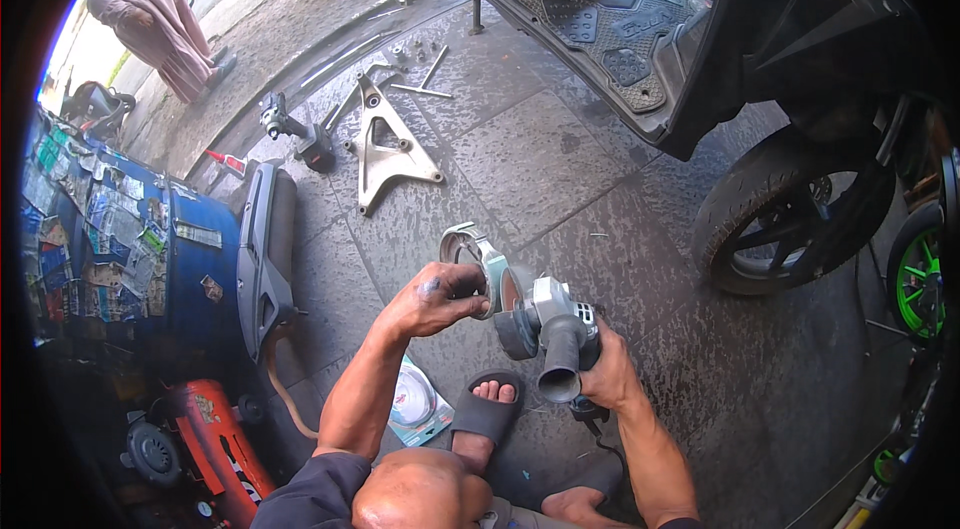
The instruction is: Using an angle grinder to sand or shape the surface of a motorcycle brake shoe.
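Note:
In my left hand (447, 297), fingers closed, is a curved grey-green brake shoe (494, 269) with a brownish face. My right hand (612, 369) is wrapped round the body of a grey angle grinder (550, 305). Its side handle points toward me, and a dark cord runs down from its rear. The grinder's dark round head is close beside the brake shoe; whether they touch I cannot tell. On the floor below my left forearm lies a clear blister pack (416, 399) with a round shape inside, partly hidden by my knee.
A grey triangular metal bracket (385, 151), a cordless impact wrench (300, 134) and a T-handle wrench (428, 79) lie ahead. A scooter (640, 39) stands at right beside a wheel (790, 219). Left are a blue drum (205, 239) and an orange machine (225, 439). A person (150, 19) stands far left.

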